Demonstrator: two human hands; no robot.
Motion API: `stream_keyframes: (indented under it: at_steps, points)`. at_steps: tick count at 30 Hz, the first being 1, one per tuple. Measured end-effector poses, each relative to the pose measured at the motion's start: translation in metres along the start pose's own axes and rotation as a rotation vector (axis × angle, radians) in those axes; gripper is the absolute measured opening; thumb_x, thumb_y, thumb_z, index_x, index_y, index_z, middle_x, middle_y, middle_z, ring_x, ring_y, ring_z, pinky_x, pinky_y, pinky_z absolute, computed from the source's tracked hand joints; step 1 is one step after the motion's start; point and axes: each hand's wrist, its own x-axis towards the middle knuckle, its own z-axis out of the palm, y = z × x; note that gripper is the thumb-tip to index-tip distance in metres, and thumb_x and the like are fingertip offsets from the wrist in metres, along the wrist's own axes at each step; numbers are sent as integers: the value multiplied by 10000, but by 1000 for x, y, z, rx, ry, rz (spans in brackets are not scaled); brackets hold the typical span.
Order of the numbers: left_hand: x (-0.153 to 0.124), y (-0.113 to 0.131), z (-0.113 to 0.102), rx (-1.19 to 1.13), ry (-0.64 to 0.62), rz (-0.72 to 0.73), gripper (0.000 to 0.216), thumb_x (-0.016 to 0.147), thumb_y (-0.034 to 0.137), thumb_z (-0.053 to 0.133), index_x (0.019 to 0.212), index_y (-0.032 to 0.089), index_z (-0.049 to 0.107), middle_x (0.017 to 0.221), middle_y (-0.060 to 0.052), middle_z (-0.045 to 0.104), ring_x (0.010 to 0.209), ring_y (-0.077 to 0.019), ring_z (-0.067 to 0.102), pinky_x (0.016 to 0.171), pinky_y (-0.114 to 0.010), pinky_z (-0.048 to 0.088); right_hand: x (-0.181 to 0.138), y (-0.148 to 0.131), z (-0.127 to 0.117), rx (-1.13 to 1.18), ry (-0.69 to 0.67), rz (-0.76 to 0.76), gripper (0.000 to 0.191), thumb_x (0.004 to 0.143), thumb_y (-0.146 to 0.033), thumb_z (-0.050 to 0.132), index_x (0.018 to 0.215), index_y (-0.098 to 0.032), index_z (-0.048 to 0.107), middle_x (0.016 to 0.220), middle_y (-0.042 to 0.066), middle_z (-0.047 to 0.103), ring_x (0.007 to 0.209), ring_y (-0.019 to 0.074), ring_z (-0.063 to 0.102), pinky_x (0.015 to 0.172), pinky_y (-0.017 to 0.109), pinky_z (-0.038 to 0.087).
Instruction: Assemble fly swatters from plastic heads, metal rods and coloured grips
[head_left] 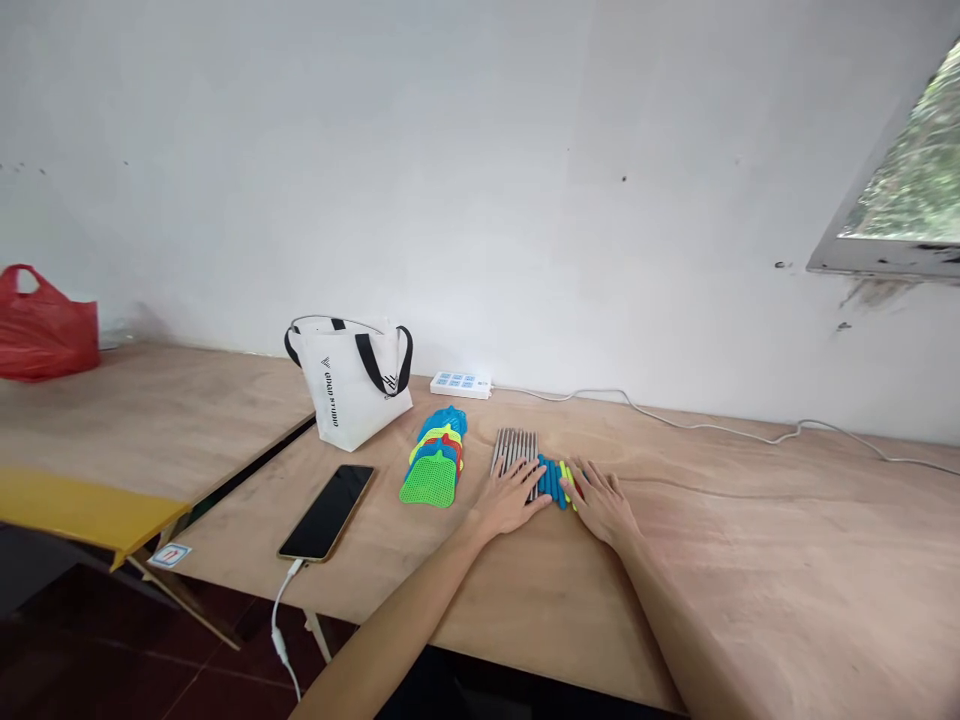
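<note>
My left hand [512, 498] lies flat with fingers spread over the lower part of a row of thin metal rods [516, 443]. Its fingertips reach the edge of several blue sticks [553, 482], which look like handles. On the other side, my right hand [602, 505] rests with fingers stretched out, touching the yellow sticks [566, 484] at the end of that row; a bit of red shows beneath its fingers. Whatever lies under both palms is hidden. Left of the rods, several perforated plastic fly swatter heads in green, blue, red and yellow [430, 482] overlap in a stack.
A black phone [328, 512] with a white cable lies at the table's left. Behind it stands a white bag [351, 395] with black handles. A white power strip [460, 385] sits by the wall, its cord running right. A red plastic bag [49, 335] rests on the neighbouring table.
</note>
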Motion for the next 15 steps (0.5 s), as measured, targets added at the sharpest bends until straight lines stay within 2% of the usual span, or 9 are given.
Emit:
stream_keyframes:
  at_steps: [4, 10, 15]
  points:
    - [0, -3, 0, 1, -26, -24, 617, 1035, 614, 276, 1563, 306, 361, 1625, -27, 356, 1511, -294, 294, 1229, -594, 161, 2, -9, 4, -16, -19, -22, 629, 1043, -528, 227, 1599, -238, 278, 1660, 44, 273, 1540, 243, 209, 1231, 487, 179]
    - [-7, -11, -6, 34, -42, -52, 621, 1035, 614, 268, 1577, 317, 331, 1632, -20, 343, 1515, -294, 286, 1238, -586, 159, 8, -27, 4, -33, -23, -97, 639, 1049, -489, 180, 1593, -173, 289, 1652, 79, 291, 1539, 215, 213, 1235, 459, 181]
    - [-12, -14, -16, 108, -42, -69, 600, 1046, 566, 279, 1543, 246, 378, 1594, -68, 416, 1500, -279, 322, 1249, -551, 154, 12, -47, 9, -35, -13, -163, 608, 1053, -436, 142, 1605, -204, 251, 1659, 61, 272, 1542, 207, 200, 1237, 508, 142]
